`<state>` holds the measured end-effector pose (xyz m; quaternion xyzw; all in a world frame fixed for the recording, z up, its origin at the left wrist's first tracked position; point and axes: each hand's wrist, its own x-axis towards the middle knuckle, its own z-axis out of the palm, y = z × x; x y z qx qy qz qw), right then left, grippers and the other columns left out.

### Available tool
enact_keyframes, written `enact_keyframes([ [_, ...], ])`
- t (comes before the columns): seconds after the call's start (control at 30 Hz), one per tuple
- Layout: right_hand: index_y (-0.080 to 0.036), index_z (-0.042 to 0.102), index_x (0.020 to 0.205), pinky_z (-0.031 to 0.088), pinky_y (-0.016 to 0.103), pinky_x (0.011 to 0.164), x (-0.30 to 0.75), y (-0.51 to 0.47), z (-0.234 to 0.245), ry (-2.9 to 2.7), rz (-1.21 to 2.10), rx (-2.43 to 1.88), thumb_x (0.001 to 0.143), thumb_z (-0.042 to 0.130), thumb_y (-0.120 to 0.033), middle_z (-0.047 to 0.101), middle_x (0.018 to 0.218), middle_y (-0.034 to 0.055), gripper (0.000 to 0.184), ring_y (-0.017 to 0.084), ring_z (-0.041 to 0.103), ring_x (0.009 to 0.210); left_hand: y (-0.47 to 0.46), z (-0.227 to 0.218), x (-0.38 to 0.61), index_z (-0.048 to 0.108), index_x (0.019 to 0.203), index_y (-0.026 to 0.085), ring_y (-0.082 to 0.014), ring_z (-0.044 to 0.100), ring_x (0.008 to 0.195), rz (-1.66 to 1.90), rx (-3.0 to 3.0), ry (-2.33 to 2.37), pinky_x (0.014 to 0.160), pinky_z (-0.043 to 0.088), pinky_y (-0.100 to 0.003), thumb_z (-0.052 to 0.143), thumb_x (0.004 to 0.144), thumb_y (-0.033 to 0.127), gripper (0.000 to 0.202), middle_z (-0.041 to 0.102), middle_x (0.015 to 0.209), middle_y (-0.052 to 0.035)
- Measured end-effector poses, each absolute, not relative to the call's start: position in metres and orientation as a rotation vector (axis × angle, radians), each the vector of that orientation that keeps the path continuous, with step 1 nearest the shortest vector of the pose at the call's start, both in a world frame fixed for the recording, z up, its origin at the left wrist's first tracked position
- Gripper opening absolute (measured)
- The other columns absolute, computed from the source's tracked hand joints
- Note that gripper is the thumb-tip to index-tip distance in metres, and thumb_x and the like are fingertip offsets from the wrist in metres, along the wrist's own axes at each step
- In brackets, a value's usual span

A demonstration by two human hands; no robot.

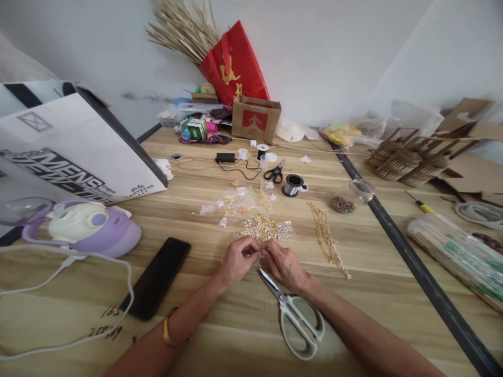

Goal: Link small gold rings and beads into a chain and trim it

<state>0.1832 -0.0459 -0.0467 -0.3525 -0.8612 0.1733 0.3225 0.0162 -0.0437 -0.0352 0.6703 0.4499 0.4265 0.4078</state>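
My left hand (240,258) and my right hand (283,262) meet at the fingertips over the table, both pinched closed. Whatever lies between the fingers is too small to make out. Just beyond them spreads a heap of gold and silver beads (259,226), with small clear plastic bags (239,199) behind it. Under my right wrist lies a pair of scissors (301,319) with pale handles, its blades pointing toward my fingers. To the right of my hands are gold and silver chains (325,235), stretched out on the wood.
A black phone (159,277) and a purple-and-white device (90,225) with a white cable are on the left. Behind the beads stand a wire spool (294,185) and black scissors (274,173). A tub of dark beads (343,203) and wrapped sticks (456,256) lie right.
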Motion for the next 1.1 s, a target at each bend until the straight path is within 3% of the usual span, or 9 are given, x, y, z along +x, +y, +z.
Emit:
enact_keyframes([
  [0.23,-0.019,0.045,0.096,0.047,0.028,0.068,0.178,-0.048,-0.046,-2.125,0.654,-0.936,0.095,0.032,-0.018,0.056,0.088,0.0076,0.013,0.017,0.057,0.075,-0.045,-0.039,0.014,0.057,0.069,0.018,-0.0171,0.056,0.074,1.105,1.934,1.161,0.070,0.044,-0.028,0.055,0.078,0.010,0.013,0.060,0.073,-0.0041],
  [0.43,-0.020,0.042,0.092,0.043,0.022,0.054,0.173,-0.051,-0.038,-1.886,1.114,-0.968,0.097,0.033,-0.025,0.056,0.061,-0.0026,0.012,0.012,0.054,0.052,-0.048,-0.037,0.016,0.054,0.068,0.019,-0.0177,0.056,0.073,1.145,2.060,1.145,0.069,0.044,-0.029,0.052,0.080,0.009,0.016,0.059,0.072,-0.0049],
  [0.7,-0.020,0.043,0.088,0.038,0.021,0.052,0.176,-0.050,-0.039,-2.036,0.843,-1.033,0.095,0.033,-0.021,0.048,0.067,-0.0024,0.012,0.011,0.046,0.052,-0.049,-0.037,0.017,0.055,0.067,0.018,-0.0168,0.055,0.073,1.191,2.021,1.131,0.069,0.044,-0.028,0.052,0.080,0.010,0.015,0.059,0.071,-0.0037],
  [0.9,-0.017,0.043,0.095,0.037,0.023,0.051,0.181,-0.048,-0.049,-2.316,0.548,-0.949,0.093,0.033,-0.014,0.051,0.074,0.0023,0.011,0.013,0.049,0.054,-0.041,-0.041,0.017,0.057,0.066,0.015,-0.0138,0.055,0.065,1.079,1.436,1.080,0.063,0.044,-0.024,0.063,0.072,0.016,0.008,0.059,0.066,-0.0011],
  [1.1,-0.017,0.041,0.093,0.038,0.024,0.053,0.182,-0.048,-0.051,-2.396,0.434,-0.934,0.093,0.032,-0.013,0.052,0.072,0.0028,0.010,0.014,0.049,0.056,-0.033,-0.040,0.009,0.060,0.062,0.013,-0.0119,0.055,0.061,0.966,1.123,0.977,0.061,0.042,-0.023,0.076,0.060,0.025,0.020,0.061,0.062,-0.0004],
])
